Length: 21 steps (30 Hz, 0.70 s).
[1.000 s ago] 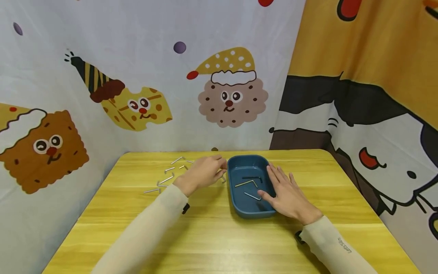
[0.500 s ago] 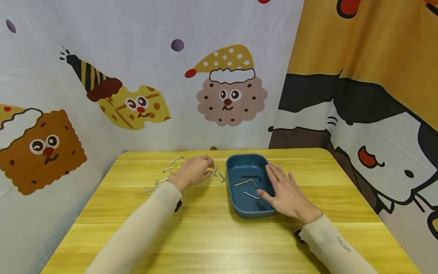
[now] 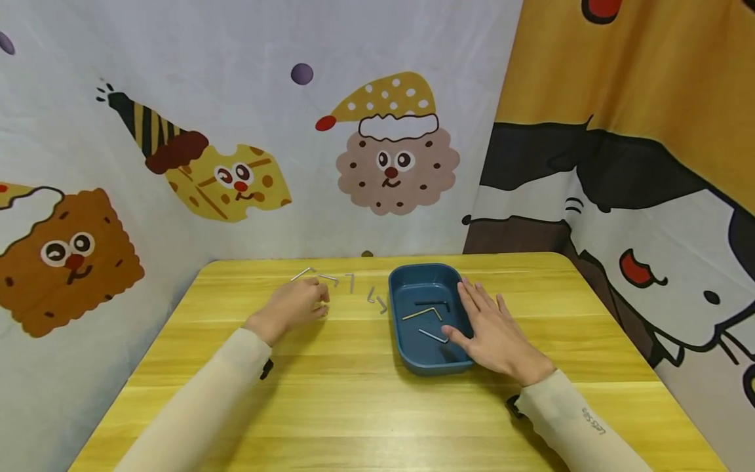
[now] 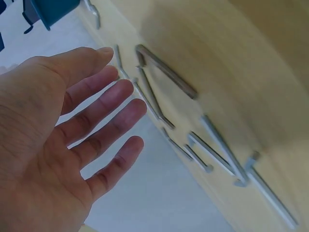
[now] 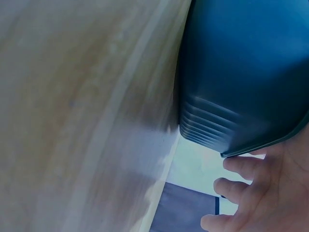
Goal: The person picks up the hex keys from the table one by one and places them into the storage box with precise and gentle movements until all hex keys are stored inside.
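My left hand (image 3: 289,307) hovers above a scatter of L-shaped hex keys, its fingers loosely bent and holding nothing. In the left wrist view several silver hex keys lie past the fingertips, with a bronze-toned hex key (image 4: 169,73) among them. The head view shows a hex key (image 3: 352,283) and others right of this hand; the hand hides those beneath it. My right hand (image 3: 501,334) rests along the right rim of a blue plastic bin (image 3: 439,370), fingers straight. Inside the bin lie a black hex key (image 3: 433,303), a gold hex key (image 3: 420,314) and a silver hex key (image 3: 433,336).
The wooden table (image 3: 348,400) has its back edge against a cartoon-printed curtain (image 3: 253,78). Two small hex keys, one of them a short hex key (image 3: 382,305), lie just left of the bin.
My left hand has moved left, from beside the bin to over the hex keys, uncovering several between it and the bin. The right hand stays on the bin's rim.
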### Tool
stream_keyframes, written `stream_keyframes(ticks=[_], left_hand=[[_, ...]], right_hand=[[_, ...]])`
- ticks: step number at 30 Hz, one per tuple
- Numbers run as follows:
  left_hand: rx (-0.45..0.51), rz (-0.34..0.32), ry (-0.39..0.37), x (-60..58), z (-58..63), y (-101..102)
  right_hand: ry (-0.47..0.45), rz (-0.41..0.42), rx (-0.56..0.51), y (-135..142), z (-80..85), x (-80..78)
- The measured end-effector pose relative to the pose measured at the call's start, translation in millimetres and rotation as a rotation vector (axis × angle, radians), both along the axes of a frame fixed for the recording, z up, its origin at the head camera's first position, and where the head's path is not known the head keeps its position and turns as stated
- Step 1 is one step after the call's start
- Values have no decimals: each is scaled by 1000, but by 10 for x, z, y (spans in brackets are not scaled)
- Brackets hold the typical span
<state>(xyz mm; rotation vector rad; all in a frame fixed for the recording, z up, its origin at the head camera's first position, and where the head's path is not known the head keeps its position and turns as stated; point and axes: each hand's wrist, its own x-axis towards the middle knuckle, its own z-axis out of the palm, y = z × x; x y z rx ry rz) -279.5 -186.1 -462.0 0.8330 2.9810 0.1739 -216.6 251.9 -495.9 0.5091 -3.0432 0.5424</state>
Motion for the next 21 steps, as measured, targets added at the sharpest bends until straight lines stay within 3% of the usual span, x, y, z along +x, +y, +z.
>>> stream_keyframes(ticks=[7, 21], left_hand=[[-5, -16, 19, 31, -100, -66], [6, 2, 13, 49, -171, -125]], right_hand=[[-4, -4, 12, 30, 4, -8], [19, 2, 22, 16, 23, 2]])
